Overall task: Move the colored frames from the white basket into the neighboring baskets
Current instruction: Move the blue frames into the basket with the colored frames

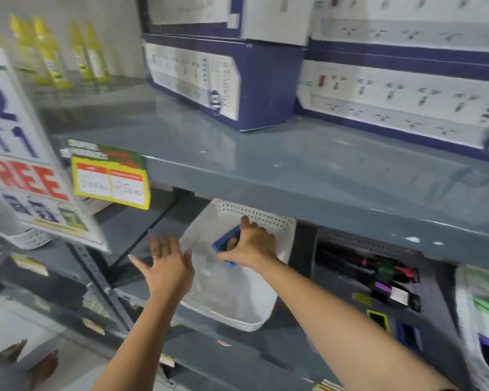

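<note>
Gripping blue frame (227,246), right hand (256,244), left hand (167,263) splayed

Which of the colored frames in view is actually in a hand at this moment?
The blue frame over the white basket, gripped by the right hand. The yellow-green frame and the other blue frame lie untouched in the dark basket to the right.

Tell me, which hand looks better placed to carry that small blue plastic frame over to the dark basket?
Probably the right hand: it already grips the small blue plastic frame over the white perforated basket, and the dark basket lies on its side. The left hand hovers open and empty.
</note>
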A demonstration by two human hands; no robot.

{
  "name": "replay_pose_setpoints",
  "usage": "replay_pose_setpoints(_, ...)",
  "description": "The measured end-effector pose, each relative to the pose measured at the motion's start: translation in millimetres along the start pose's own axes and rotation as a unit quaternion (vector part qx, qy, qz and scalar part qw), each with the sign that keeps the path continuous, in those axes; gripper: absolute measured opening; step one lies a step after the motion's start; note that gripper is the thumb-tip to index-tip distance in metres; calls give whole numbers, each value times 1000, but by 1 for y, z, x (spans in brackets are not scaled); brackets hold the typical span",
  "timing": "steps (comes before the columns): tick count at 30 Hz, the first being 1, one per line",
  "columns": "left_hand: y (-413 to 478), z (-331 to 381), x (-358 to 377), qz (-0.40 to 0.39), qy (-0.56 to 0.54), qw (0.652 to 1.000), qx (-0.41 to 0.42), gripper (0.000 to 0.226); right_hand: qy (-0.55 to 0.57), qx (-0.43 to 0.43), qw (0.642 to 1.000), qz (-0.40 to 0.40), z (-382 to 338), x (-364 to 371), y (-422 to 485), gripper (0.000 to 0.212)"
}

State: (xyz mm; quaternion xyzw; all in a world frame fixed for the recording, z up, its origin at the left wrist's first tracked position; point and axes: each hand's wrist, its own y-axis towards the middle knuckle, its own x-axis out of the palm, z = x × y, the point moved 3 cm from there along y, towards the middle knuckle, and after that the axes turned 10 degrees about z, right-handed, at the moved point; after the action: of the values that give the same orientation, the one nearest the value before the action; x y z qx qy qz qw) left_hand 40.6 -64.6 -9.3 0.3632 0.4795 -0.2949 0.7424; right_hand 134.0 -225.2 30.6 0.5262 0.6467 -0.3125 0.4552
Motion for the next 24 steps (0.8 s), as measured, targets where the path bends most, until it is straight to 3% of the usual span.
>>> replay_pose_setpoints(3, -15, 74, 0, -11, -46, 998, 44, 61, 54, 16, 998, 35, 53, -56, -24, 46)
replay_pose_setpoints(5, -34, 132, 5, -22, -70, 992, 102, 62, 21, 22, 999, 36, 102, -96, -43, 37)
replay_pose_setpoints(12, -148, 326, 32, -95, -89, 955, 266, 64, -155, 99, 982, 37, 345, -209, -139, 50)
replay_pose_setpoints(14, -186, 371, 40, -115, -97, 944, 292, 63, -165, 125, 977, 50, 397, -232, -177, 79)
replay_pose_setpoints(16, -222, 407, 48, -129, -104, 934, 316, 62, -125, 163, 979, 10, 438, -240, -214, 98)
replay_pose_setpoints(20, -270, 454, 68, -135, -81, 920, 360, 59, -126, 171, 975, -72, 488, -232, -259, 98)
replay_pose_setpoints(24, -287, 470, 78, -125, -38, 929, 347, 61, -68, 166, 979, -93, 511, -226, -275, 85)
